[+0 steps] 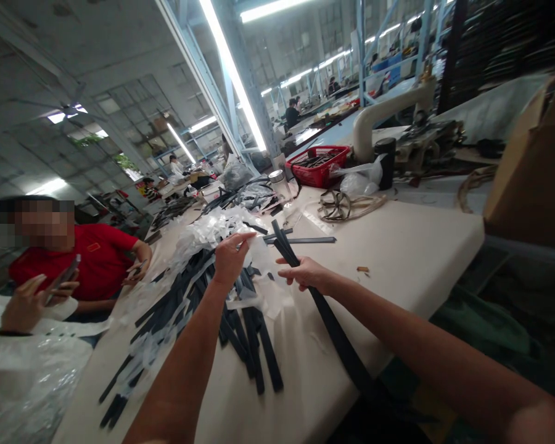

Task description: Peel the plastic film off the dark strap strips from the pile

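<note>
My right hand (309,275) is closed around several long dark strips (329,320). They look like belt straps. Their upper ends poke out above the fingers, and the lower part hangs over the table's near edge. To its left, my left hand (230,258) has thumb and fingers pinched on a piece of translucent plastic film (261,262) that droops toward the table. Under and beside my left forearm lies a loose heap of dark strips (245,336) mixed with crumpled film. Another dark strip (312,240) rests flat beyond my right hand.
A pale table (425,246) runs away from me. Behind the hands are a coiled cord (340,206), a lidded jar (278,184), a red basket (317,166) and a sewing machine (398,111). A carton (531,166) stands right. People with phones are at left, one in a red shirt (97,259).
</note>
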The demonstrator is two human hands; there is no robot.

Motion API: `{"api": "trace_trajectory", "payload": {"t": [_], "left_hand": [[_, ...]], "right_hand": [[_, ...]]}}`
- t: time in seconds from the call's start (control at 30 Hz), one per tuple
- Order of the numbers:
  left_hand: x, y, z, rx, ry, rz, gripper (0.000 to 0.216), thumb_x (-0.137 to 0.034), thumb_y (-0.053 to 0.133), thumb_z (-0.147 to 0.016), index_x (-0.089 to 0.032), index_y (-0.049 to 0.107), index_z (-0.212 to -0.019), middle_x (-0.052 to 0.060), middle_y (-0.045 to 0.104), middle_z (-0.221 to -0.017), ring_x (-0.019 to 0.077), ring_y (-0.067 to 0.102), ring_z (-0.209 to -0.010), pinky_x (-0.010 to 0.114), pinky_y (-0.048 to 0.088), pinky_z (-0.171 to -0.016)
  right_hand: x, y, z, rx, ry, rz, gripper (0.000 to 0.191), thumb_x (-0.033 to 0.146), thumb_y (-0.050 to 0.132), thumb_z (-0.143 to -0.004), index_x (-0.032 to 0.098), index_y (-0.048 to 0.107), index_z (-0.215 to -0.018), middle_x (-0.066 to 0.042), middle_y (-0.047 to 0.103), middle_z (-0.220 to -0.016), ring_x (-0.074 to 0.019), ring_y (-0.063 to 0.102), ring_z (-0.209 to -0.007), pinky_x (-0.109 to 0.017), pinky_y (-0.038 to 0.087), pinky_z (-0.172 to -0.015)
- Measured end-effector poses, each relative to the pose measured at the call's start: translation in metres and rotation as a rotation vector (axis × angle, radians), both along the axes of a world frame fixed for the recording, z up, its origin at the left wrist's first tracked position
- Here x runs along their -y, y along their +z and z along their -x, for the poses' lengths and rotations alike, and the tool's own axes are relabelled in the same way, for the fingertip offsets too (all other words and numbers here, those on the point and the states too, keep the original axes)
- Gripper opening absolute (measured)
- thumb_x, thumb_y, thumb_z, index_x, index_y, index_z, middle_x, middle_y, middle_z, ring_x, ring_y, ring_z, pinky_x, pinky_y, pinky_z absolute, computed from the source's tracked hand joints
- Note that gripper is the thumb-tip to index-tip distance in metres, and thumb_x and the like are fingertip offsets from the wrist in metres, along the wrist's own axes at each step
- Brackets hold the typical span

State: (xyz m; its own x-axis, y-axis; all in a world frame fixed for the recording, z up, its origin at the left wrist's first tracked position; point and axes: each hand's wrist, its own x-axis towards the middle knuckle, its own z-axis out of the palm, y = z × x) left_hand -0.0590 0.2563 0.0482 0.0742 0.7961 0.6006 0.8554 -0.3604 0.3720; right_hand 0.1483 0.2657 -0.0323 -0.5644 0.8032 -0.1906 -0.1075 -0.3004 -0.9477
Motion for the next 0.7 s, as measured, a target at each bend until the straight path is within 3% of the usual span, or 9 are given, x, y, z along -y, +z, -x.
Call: {"api": "trace_trajectory", "payload": {"t": [0.17,0.37,0.53,0.6,0.7], "left_hand": [[-0.010,0.003,-0.002,0.019,0.029,0.002,0.032,-0.016,0.048,-0.085,-0.022,0.074,-0.102,0.001,0.075,-0.099,0.0164,0.067,-0.092,0.028,0.050,-0.088],[-0.037,0.007,0.010,-0.036,0.100,0.095,0.035,-0.016,0.048,-0.086,-0.024,0.072,-0.109,0.002,0.073,-0.112,0.0182,0.064,-0.104,0.030,0.046,-0.097],[-0.043,0.007,0.044,-0.080,0.242,0.257,0.036,-0.009,0.069,-0.064,-0.024,0.074,-0.096,0.008,0.069,-0.122,0.0306,0.053,-0.121,0.044,0.034,-0.109],[-0.037,0.008,0.054,-0.038,0.309,0.290,0.023,-0.012,0.068,-0.066,-0.021,0.073,-0.086,0.012,0.071,-0.115,0.0330,0.054,-0.119,0.047,0.035,-0.106],[-0.020,0.004,0.046,0.071,0.308,0.351,0.009,-0.025,0.064,-0.075,-0.020,0.072,-0.076,0.011,0.073,-0.089,0.0314,0.062,-0.102,0.041,0.045,-0.092]], "right_hand": [[-0.006,-0.001,0.018,0.087,0.011,-0.048,0.011,0.022,0.070,-0.089,0.013,0.066,-0.094,0.008,0.054,-0.057,-0.0062,0.045,-0.042,-0.015,0.035,-0.038],[-0.011,-0.002,0.019,0.126,0.003,-0.050,0.019,0.023,0.066,-0.093,0.013,0.062,-0.078,0.008,0.052,-0.057,-0.0056,0.045,-0.041,-0.016,0.036,-0.038],[-0.020,0.006,0.004,0.073,-0.078,-0.023,0.018,0.024,0.064,-0.094,0.013,0.062,-0.079,0.009,0.049,-0.054,-0.0045,0.037,-0.037,-0.016,0.033,-0.037],[-0.022,0.009,-0.002,0.045,-0.102,-0.018,0.017,0.026,0.065,-0.093,0.013,0.064,-0.082,0.009,0.048,-0.053,-0.0045,0.034,-0.036,-0.016,0.031,-0.036],[-0.022,0.015,-0.005,0.002,-0.131,-0.029,0.016,0.028,0.068,-0.086,0.013,0.065,-0.080,0.009,0.048,-0.050,-0.0044,0.032,-0.036,-0.016,0.031,-0.036]]}}
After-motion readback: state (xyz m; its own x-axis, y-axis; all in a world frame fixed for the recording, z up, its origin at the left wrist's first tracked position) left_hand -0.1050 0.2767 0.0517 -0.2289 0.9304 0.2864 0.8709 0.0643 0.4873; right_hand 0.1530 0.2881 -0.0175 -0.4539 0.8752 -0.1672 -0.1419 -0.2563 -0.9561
